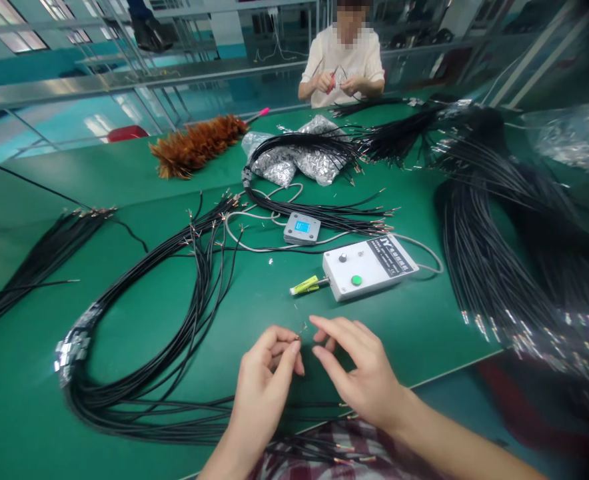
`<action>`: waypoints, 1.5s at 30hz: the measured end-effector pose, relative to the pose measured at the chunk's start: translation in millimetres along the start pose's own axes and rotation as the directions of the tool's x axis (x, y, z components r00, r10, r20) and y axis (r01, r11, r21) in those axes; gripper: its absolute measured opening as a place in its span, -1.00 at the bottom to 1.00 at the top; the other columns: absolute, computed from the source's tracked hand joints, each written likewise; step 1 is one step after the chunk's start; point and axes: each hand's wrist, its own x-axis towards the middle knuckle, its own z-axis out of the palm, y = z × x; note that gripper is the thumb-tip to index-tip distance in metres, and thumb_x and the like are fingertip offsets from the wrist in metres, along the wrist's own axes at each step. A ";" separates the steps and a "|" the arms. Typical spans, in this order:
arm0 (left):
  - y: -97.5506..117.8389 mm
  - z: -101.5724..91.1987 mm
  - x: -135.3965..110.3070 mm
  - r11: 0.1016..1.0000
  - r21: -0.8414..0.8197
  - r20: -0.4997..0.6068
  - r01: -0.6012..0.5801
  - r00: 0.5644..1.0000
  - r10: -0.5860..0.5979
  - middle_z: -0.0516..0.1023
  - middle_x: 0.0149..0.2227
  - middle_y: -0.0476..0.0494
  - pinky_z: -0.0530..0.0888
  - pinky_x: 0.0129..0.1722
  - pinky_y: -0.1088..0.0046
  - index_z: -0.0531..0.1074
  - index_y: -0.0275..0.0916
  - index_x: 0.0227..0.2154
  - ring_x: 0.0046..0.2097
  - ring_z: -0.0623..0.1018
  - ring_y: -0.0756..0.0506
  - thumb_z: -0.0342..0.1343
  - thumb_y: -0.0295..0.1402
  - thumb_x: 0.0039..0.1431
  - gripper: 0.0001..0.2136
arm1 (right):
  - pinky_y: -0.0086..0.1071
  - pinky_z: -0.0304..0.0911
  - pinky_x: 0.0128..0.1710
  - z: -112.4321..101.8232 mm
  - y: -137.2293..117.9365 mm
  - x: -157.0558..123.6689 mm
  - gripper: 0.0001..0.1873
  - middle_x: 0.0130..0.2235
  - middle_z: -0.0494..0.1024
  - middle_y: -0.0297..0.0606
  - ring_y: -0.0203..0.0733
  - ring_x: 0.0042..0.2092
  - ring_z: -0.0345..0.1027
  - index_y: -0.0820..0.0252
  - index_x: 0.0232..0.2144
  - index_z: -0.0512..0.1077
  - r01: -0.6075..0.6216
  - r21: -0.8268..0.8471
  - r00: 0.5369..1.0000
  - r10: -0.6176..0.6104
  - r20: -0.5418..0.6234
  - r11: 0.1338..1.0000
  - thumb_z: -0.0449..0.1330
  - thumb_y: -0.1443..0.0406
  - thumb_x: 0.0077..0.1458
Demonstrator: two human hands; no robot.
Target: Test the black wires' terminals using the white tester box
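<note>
My left hand (pixel 264 377) pinches the stripped end of a black cable between thumb and fingers. Thin bare wires (pixel 302 328) stick out above the fingertips. Just to the right, my right hand (pixel 357 363) is open, its thumb and index finger apart and close to those wires. Most of the held cable is hidden behind the left hand. A looped bundle of black cables (pixel 142 373), bound with silvery tape (pixel 72 353), lies to the left and runs under my hands. Several stripped cable ends (pixel 344 448) rest near my lap.
A white control box (pixel 369 267) with a yellow-green clip (pixel 305 287) stands ahead, beside a small grey display unit (pixel 302 228). Black cable piles (pixel 479 233) cover the right side. Farther back are plastic bags (pixel 319 150), a brown feather duster (pixel 197 145) and a person (pixel 345 63) handling cables.
</note>
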 end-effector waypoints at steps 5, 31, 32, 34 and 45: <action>-0.7 3.1 -1.3 0.998 0.053 -0.033 -0.045 0.998 0.047 0.45 -0.57 0.02 0.31 -0.54 0.58 0.37 -0.25 -0.40 -0.53 0.42 0.04 0.11 -0.30 0.19 -0.86 | -0.29 0.17 -0.29 -4.2 -1.6 8.4 -0.68 -0.26 0.54 -0.22 -0.18 -0.28 0.38 0.20 0.04 0.37 0.107 -0.124 0.994 -0.104 0.032 0.986 0.10 0.40 0.24; -2.2 1.3 -0.8 0.989 -0.149 -0.080 -0.014 0.997 0.002 0.45 -0.54 -0.02 0.31 -0.55 0.61 0.33 -0.27 -0.44 -0.49 0.44 0.03 0.25 -0.24 0.05 -0.76 | -0.49 0.03 -0.48 29.8 -6.2 25.7 -0.73 -0.61 0.35 -0.46 -0.44 -0.55 0.08 0.25 -0.42 0.55 -0.635 0.772 0.672 0.513 0.534 0.029 0.41 0.16 -0.13; -4.4 0.7 -1.2 0.986 -0.163 -0.082 -0.022 0.997 0.009 0.45 -0.53 -0.02 0.32 -0.53 0.61 0.35 -0.27 -0.42 -0.48 0.44 0.03 0.24 -0.24 0.06 -0.77 | -0.49 0.03 -0.48 30.0 -6.5 25.4 -0.72 -0.63 0.33 -0.47 -0.45 -0.55 0.08 0.25 -0.41 0.56 -0.652 0.758 0.650 0.498 0.574 -0.023 0.42 0.16 -0.15; -8.5 -0.1 -2.5 0.982 -0.186 -0.086 -0.038 0.996 0.022 0.45 -0.50 -0.03 0.33 -0.52 0.60 0.37 -0.27 -0.37 -0.48 0.43 0.03 0.22 -0.24 0.09 -0.79 | -0.50 0.02 -0.49 29.9 -6.4 25.4 -0.68 -0.63 0.34 -0.47 -0.45 -0.56 0.10 0.26 -0.43 0.56 -0.682 0.727 0.608 0.495 0.621 -0.075 0.45 0.15 -0.20; -3.5 10.1 8.5 0.979 -0.165 -0.135 -0.124 0.986 0.102 0.39 -0.28 -0.04 0.33 -0.58 0.60 0.48 -0.27 -0.37 -0.54 0.39 0.12 0.24 -0.28 0.09 -0.84 | -0.48 0.14 -0.52 29.8 -0.3 27.4 -0.61 -0.65 0.41 -0.44 -0.39 -0.58 0.25 0.26 -0.53 0.44 -0.672 0.718 0.678 0.537 0.501 0.179 0.41 0.06 -0.19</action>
